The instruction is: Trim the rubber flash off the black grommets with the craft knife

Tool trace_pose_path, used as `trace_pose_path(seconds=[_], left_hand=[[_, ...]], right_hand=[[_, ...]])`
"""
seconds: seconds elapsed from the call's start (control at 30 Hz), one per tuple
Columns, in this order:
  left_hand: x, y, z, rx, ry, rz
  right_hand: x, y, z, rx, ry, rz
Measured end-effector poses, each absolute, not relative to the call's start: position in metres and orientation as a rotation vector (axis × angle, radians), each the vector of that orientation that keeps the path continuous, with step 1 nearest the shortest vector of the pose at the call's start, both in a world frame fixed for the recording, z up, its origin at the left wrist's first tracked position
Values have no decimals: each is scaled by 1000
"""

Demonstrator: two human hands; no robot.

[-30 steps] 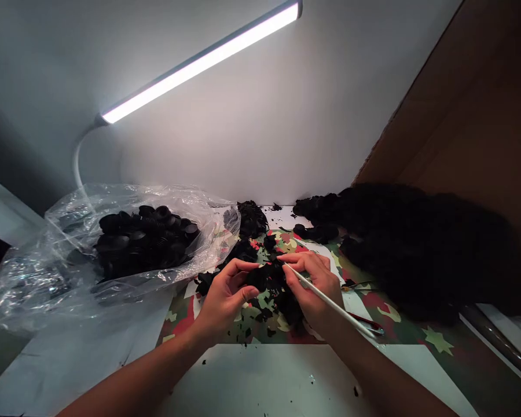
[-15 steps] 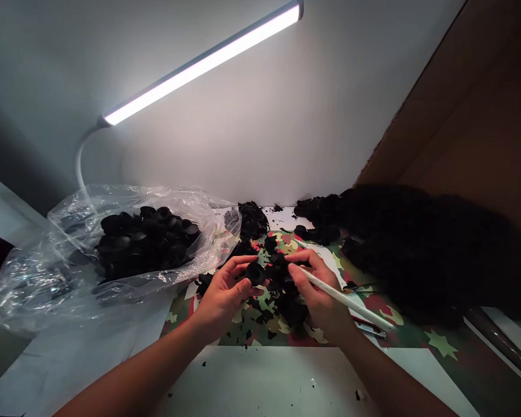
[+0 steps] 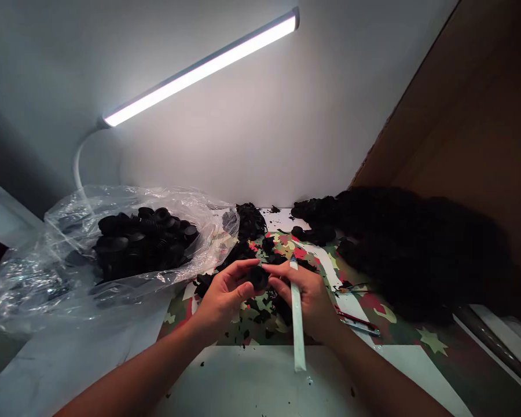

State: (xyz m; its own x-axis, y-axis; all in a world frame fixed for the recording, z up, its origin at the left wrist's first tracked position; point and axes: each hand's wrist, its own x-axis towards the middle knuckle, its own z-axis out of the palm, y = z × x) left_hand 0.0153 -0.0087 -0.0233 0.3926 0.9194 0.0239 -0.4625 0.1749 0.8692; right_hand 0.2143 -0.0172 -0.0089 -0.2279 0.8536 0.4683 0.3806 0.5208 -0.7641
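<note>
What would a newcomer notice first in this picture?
Probably the bright lamp, slanting across the top. Below, a plastic bag of black parts lies at left, a black heap at right. Between them, the left hand holds a round black part; the right hand, a white stick.

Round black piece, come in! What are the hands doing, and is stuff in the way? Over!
Left hand: holding round black piece. Right hand: fingertips at piece's edge, white stick in grip. Black scraps scattered around hands. Over.
</note>
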Motion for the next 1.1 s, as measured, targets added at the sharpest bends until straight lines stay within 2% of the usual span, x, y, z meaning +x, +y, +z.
trace_pose_path(seconds=[0.17,0.33,0.47,0.63,0.73,0.8,0.93,1.03,1.1], left_hand=[[16,-9,-26,917,621,1056],[12,-8,-19,842,623,1052],[12,-11,-13,809,566,1056],[15,-15,-11,791,488,1044],[15,-15,-12,803,469,1048],[15,-15,-13,817,481,1065],[14,-14,-12,859,512,1079],[14,-15,-11,887,508,1054],[13,-16,-10,899,500,1041]], right_hand=[[227,-13,7,-998,-1845,528],[287,-23,22,-1498,-1792,453],[333,-50,-4,-1845,-2027,489],[356,-70,-55,-1671,-2182,247],[352,-71,-61,-1621,-1996,158],[341,-71,-52,-1626,-1731,292],[301,-69,-23,-1496,-1266,824],[269,-69,-2,-1383,-1378,983],[251,-69,11,-1351,-1568,923]])
